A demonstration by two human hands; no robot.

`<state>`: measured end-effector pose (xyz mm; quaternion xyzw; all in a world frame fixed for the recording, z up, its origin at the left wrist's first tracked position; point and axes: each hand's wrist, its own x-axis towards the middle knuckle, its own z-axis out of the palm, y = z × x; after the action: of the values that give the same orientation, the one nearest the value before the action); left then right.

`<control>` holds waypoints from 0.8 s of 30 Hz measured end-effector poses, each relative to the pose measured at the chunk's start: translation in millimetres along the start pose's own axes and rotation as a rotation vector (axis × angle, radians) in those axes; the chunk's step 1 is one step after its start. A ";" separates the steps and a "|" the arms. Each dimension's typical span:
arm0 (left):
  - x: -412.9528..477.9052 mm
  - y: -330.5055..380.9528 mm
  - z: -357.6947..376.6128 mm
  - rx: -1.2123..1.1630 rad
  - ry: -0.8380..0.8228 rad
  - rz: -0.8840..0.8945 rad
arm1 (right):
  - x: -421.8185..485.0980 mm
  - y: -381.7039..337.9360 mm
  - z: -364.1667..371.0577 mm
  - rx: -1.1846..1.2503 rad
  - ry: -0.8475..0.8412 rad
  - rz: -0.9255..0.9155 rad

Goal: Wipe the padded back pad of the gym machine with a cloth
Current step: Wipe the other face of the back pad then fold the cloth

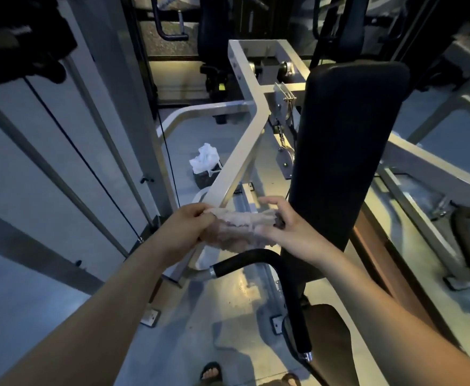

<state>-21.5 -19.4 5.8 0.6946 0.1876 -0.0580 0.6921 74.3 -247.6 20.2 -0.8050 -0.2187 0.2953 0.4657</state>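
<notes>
The black padded back pad (pixel 347 151) of the gym machine stands upright at centre right. In front of its lower left edge I hold a pale fuzzy cloth (pixel 242 225) stretched between both hands. My left hand (pixel 189 227) grips the cloth's left end. My right hand (pixel 286 221) pinches the right end, close beside the pad's lower edge. The cloth is apart from the pad.
A black curved handle bar (pixel 270 260) runs below my hands down toward the dark seat (pixel 328 330). A silver frame beam (pixel 239 157) slants behind the cloth. A white plastic bag (pixel 204 160) lies on the floor. Cables and a grey column stand at left.
</notes>
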 end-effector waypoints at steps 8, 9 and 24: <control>-1.3 3.4 -23.6 0.086 0.033 0.021 | 23.1 8.3 20.9 -0.004 0.105 -0.011; -0.9 5.6 -27.7 0.126 0.033 0.031 | 26.2 8.8 23.1 0.016 0.114 0.009; 27.1 -4.6 -76.7 0.386 0.209 -0.092 | 47.6 -12.8 67.0 0.606 0.128 0.268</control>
<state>-11.8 60.8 -5.0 0.8070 0.2753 -0.0519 0.5198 62.6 -170.2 -7.8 -0.6685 0.0167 0.3542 0.6537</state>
